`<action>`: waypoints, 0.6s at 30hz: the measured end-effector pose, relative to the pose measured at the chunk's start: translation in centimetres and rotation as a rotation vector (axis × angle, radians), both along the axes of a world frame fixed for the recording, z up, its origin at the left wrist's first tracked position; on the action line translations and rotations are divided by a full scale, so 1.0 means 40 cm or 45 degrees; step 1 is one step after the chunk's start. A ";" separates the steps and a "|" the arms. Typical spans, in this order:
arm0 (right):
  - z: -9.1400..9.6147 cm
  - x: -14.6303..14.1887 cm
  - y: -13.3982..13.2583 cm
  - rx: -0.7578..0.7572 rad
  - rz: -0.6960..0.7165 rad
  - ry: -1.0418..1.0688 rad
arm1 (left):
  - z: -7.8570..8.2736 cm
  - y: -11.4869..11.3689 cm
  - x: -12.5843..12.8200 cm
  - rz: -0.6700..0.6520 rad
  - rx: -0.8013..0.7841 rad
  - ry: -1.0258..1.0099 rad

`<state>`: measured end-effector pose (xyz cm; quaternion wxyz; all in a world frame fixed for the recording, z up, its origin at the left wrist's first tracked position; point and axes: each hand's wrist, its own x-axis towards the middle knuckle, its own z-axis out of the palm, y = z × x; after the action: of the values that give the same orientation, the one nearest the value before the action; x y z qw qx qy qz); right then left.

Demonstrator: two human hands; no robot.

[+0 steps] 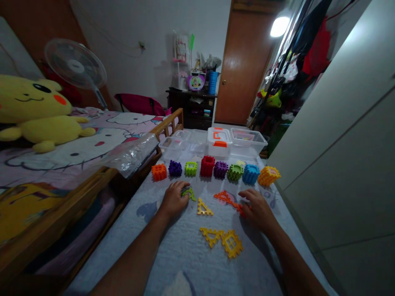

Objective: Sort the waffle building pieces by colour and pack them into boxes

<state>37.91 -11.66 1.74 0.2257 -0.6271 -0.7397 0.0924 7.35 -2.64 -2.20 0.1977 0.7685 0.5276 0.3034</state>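
My left hand (174, 198) lies on the grey cloth with its fingers curled over a green puzzle tile (189, 193). My right hand (256, 205) rests with curled fingers on an orange-red tile (227, 199). Between the hands lies a yellow triangular tile (204, 208). Nearer to me lie two more yellow tiles (222, 240), joined side by side. Beyond the hands stands a row of several built cubes, from the orange cube (159, 172) at the left through the red cube (207, 166) to the yellow-orange cube (268, 175) at the right.
Clear plastic boxes (248, 142) and a white case with orange latches (219, 142) stand behind the cubes. A wooden bed rail (123, 164) borders the left, with a yellow plush toy (40, 111) on the bed. A white wardrobe (339, 144) closes the right side.
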 end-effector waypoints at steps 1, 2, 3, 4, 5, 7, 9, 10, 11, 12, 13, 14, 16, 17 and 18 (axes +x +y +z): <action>-0.009 0.000 0.000 -0.001 0.008 -0.042 | 0.003 -0.001 -0.002 -0.036 -0.018 0.020; -0.014 0.001 -0.001 -0.017 0.026 -0.086 | 0.006 -0.002 -0.005 -0.071 -0.035 0.043; -0.017 0.001 -0.002 -0.045 0.043 -0.129 | 0.010 -0.003 -0.007 -0.106 -0.051 0.067; -0.019 0.002 -0.004 -0.079 0.054 -0.169 | 0.014 -0.004 -0.010 -0.138 -0.062 0.088; -0.019 0.002 -0.007 -0.112 0.056 -0.203 | 0.018 -0.005 -0.013 -0.166 -0.067 0.102; -0.019 0.003 -0.012 -0.167 0.051 -0.254 | 0.023 -0.006 -0.018 -0.208 -0.066 0.111; -0.020 0.004 -0.013 -0.206 0.060 -0.275 | 0.024 -0.005 -0.022 -0.232 -0.060 0.106; -0.022 0.004 -0.012 -0.221 0.070 -0.274 | 0.024 -0.004 -0.023 -0.237 -0.059 0.103; -0.024 0.004 -0.011 -0.234 0.079 -0.267 | 0.023 -0.003 -0.024 -0.239 -0.059 0.101; -0.025 0.004 -0.009 -0.243 0.085 -0.253 | 0.022 -0.002 -0.025 -0.240 -0.058 0.099; -0.027 0.004 -0.008 -0.246 0.087 -0.236 | 0.021 -0.001 -0.025 -0.239 -0.058 0.098; -0.029 0.004 -0.008 -0.245 0.088 -0.217 | 0.020 0.000 -0.024 -0.236 -0.058 0.097; -0.030 0.003 -0.009 -0.225 0.087 -0.165 | 0.020 0.001 -0.023 -0.232 -0.059 0.092; -0.029 0.001 -0.010 -0.211 0.091 -0.131 | 0.020 0.001 -0.023 -0.230 -0.062 0.088; -0.029 0.000 -0.012 -0.194 0.099 -0.096 | 0.019 0.001 -0.022 -0.229 -0.066 0.083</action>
<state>37.90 -12.15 0.59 0.1456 -0.6165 -0.7622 0.1336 6.46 -2.59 -1.42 0.2268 0.8169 0.4701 0.2454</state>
